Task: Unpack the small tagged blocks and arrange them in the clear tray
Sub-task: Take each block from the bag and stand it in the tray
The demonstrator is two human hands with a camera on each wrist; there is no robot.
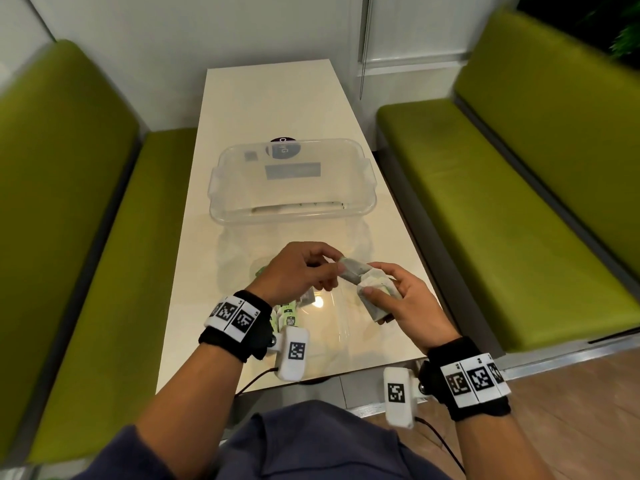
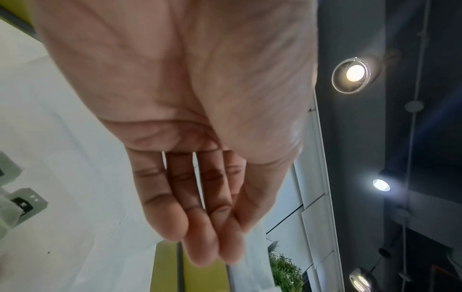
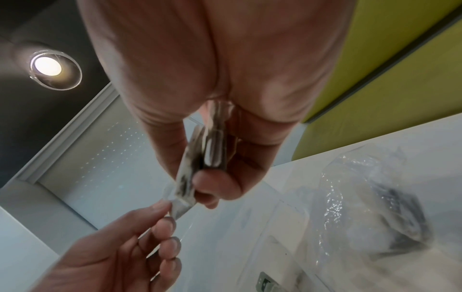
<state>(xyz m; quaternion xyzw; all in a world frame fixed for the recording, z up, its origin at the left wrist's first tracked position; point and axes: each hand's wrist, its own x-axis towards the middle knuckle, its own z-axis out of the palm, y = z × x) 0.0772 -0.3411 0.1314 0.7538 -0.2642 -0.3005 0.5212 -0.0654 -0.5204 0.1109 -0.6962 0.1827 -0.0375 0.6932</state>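
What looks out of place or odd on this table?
Nothing is damaged or spilled. The clear tray sits upright. Crumpled clear wrapping lies loose on the table; both hands hold a wrapped packet.

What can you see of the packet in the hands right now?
The packet is a small, flat, crinkled pouch, whitish with a dark patch, held above the table short of the clear tray. The right hand grips its lower part; the left hand pinches its upper corner. Its contents are not visible.

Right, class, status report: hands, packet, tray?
Both hands gripping packet, midair. Tray empty. Nothing in the way.
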